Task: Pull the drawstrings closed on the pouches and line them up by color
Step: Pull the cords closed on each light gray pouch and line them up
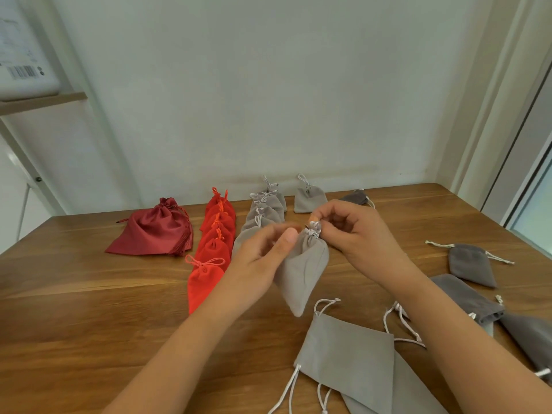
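- Two clamped grips at frame centre: your left grip [265, 252] on the light grey pouch [304, 267], right grip [352, 231] on its drawstring [314, 229].
- Pull unevenly and the cord could snag, leaving the mouth gaping.

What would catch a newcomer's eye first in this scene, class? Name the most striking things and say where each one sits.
The left hand and right hand hold a light grey pouch at its gathered neck above the middle of the wooden table. Beyond the left hand runs a row of bright red pouches, with a dark red satin pouch to its left.
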The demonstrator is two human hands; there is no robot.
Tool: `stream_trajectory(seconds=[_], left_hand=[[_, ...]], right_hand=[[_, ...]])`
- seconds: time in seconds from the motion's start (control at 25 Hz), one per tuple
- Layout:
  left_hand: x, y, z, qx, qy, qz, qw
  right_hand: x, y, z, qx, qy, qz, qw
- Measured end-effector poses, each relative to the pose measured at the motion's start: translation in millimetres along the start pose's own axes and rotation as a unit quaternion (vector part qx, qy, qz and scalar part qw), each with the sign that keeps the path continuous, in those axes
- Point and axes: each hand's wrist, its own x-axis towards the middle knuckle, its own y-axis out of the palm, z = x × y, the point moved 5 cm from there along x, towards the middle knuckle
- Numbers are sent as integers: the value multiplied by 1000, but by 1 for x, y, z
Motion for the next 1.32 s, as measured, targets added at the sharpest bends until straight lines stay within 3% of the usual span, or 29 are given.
stream_trajectory(seconds=[0.08,0.2,0.28,0.36,0.44,0.68,0.84,1.0,1.32], left_hand=[[-1,5,1,3,-31,53,998],[3,3,1,-14,-61,-5,998],[16,-7,4,19,-89,-47,995],[43,-17,8,65,-121,-53,989],[78,-21,11,116,-136,-51,983],[163,10,23,257,-183,-39,948],[190,23,38,305,-217,-50,926],[193,30,48,286,-226,-62,929],[190,32,48,343,-210,-54,914]], right_hand=[[1,-5,-2,12,20,-2,1000],[3,-17,-19,-29,75,-30,996],[4,-28,-37,-184,123,-37,975],[2,-32,-54,-339,167,22,926],[2,-34,-69,-391,199,74,895],[2,-53,-92,-426,302,52,851],[9,-52,-98,-415,346,100,836],[7,-52,-91,-464,274,28,842],[4,-53,-88,-448,264,5,854]])
